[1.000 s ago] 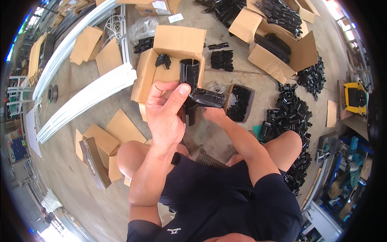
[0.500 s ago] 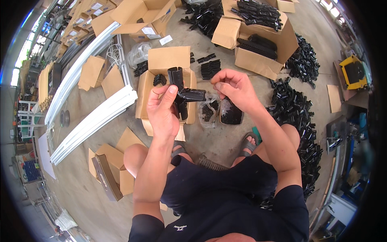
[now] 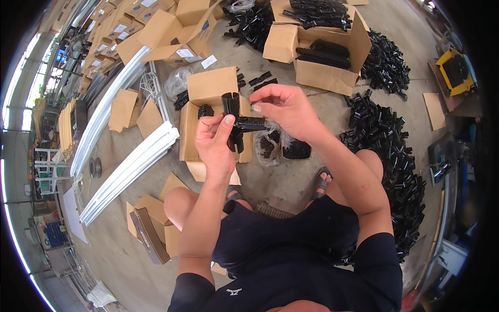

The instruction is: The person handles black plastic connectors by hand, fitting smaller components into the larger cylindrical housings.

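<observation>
My left hand grips a black T-shaped tube connector with slotted open ends, thumb across its middle. Just right of the connector's upper end is my right hand, thumb and forefinger pinched together. A tiny dark bit shows at those fingertips, too small to name. Below and behind the connector stands an open cardboard box with ribbed black pieces inside. A clear plastic bag of small dark parts lies beside a small black-filled container.
Heaps of black connectors spread along the right. A larger open carton of black parts stands at the far right. Long white profiles lie to the left, near loose cardboard. Another open carton sits at the far left.
My right hand has moved left and slightly up, closer to the connector's upper end. The left hand keeps its hold on the connector. The whole view has shifted a little.
</observation>
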A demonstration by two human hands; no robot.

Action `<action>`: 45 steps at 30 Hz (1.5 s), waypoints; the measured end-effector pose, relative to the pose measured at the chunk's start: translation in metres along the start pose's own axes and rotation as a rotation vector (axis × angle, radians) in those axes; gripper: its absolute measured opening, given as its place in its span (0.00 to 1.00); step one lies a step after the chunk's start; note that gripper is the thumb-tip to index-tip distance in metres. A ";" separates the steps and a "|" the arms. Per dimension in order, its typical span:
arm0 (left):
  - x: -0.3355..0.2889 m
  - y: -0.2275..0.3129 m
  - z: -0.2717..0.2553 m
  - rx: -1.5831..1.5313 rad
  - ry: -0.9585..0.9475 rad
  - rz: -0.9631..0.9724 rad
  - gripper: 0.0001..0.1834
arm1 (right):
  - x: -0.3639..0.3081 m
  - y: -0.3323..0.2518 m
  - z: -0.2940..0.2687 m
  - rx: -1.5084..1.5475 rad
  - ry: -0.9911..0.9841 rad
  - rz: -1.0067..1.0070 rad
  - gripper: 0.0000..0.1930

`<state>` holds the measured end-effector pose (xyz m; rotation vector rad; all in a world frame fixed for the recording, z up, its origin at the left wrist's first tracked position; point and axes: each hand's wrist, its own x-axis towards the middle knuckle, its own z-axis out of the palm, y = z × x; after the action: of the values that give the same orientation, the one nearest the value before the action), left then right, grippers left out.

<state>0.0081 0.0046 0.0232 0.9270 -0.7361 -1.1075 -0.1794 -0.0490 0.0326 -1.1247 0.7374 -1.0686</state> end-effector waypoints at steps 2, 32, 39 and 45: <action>0.000 -0.003 0.001 0.009 -0.012 0.008 0.08 | -0.001 0.003 0.005 -0.001 0.020 0.012 0.09; 0.008 -0.015 0.009 0.161 -0.076 0.145 0.08 | -0.007 0.025 0.025 0.049 0.245 0.105 0.07; 0.009 -0.017 0.005 0.243 -0.040 0.131 0.08 | -0.009 0.022 0.021 -0.550 0.270 -0.205 0.06; 0.008 -0.016 0.002 0.250 -0.047 0.132 0.08 | -0.011 0.018 0.021 -0.614 0.219 -0.245 0.06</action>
<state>0.0020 -0.0059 0.0104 1.0491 -0.9759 -0.9376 -0.1595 -0.0309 0.0214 -1.6671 1.1721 -1.2205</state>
